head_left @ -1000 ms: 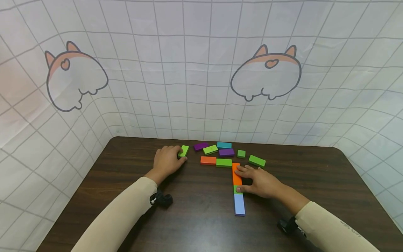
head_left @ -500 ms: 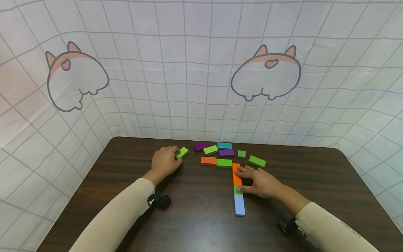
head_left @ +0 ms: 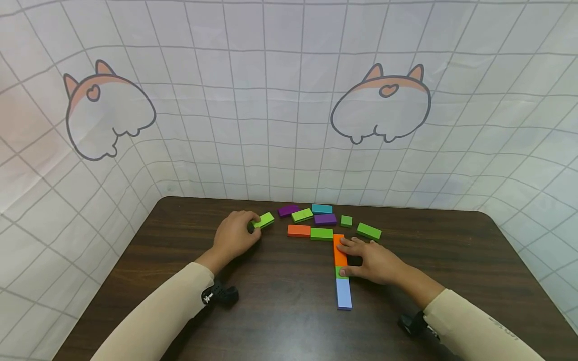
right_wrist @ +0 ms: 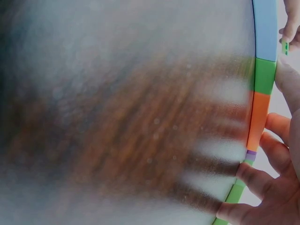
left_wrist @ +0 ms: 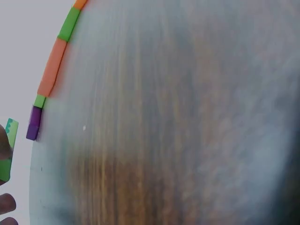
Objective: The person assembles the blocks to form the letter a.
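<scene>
My left hand [head_left: 234,236] pinches a light green block [head_left: 265,220] between thumb and fingers at the far left of the block group. In the left wrist view, fingertips [left_wrist: 7,204] and part of that block show at the left edge. My right hand [head_left: 379,261] rests on an upright row of blocks: its fingers touch the orange block [head_left: 339,257], its thumb the small green block [right_wrist: 265,77]. A pale blue block [head_left: 343,295] ends this row at the near side. A red-orange block [head_left: 299,230] and a green block [head_left: 321,233] lie end to end at its far end.
Behind the row lie loose blocks: purple ones [head_left: 325,219], a light green one [head_left: 302,215], a blue one [head_left: 322,208], a small green square [head_left: 346,221] and a green one [head_left: 369,230]. The dark wooden table [head_left: 280,311] meets a gridded white curtain [head_left: 289,125] at the back.
The light green block in my left hand has turned clockwise, from steeply slanted to flatter. My left wrist has shifted left and nearer. The right hand has stayed still on the row.
</scene>
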Tool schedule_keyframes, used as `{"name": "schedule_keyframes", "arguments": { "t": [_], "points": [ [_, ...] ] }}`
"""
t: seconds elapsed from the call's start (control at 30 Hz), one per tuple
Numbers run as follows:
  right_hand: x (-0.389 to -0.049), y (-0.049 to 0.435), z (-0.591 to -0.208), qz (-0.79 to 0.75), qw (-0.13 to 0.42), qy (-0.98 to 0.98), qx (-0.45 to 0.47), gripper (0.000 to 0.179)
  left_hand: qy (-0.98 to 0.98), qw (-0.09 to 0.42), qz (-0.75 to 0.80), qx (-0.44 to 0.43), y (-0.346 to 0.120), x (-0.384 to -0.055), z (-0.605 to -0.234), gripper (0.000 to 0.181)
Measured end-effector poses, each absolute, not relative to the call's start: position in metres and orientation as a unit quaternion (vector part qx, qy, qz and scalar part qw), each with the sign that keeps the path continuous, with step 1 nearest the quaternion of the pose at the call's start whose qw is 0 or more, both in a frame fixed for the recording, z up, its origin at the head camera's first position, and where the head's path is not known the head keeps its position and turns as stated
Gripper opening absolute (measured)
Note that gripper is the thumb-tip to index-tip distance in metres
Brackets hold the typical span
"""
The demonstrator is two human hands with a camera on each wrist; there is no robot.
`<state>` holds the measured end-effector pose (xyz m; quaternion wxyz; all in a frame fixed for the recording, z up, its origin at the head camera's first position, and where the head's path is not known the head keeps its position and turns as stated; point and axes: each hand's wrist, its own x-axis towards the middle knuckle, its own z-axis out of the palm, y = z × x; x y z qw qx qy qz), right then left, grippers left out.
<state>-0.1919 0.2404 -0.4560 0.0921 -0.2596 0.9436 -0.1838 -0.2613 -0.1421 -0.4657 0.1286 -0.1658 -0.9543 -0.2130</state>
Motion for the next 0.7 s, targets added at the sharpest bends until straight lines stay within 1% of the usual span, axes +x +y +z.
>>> {"name": "schedule_keyframes", "arguments": {
  "t": [0.37, 0.7],
  "points": [
    [-0.191, 0.24, -0.455, -0.186, 0.094, 0.942, -0.263, 0.079, -0.938, 0.116, -0.239, -0.222, -0.131, -0.243, -0.458, 0.022],
    [-0.191, 0.24, -0.455, -0.179, 0.093, 0.945, -0.257, 0.079, -0.923, 0.093, -0.259, -0.269, -0.118, -0.228, -0.455, 0.022]
  ]
}}
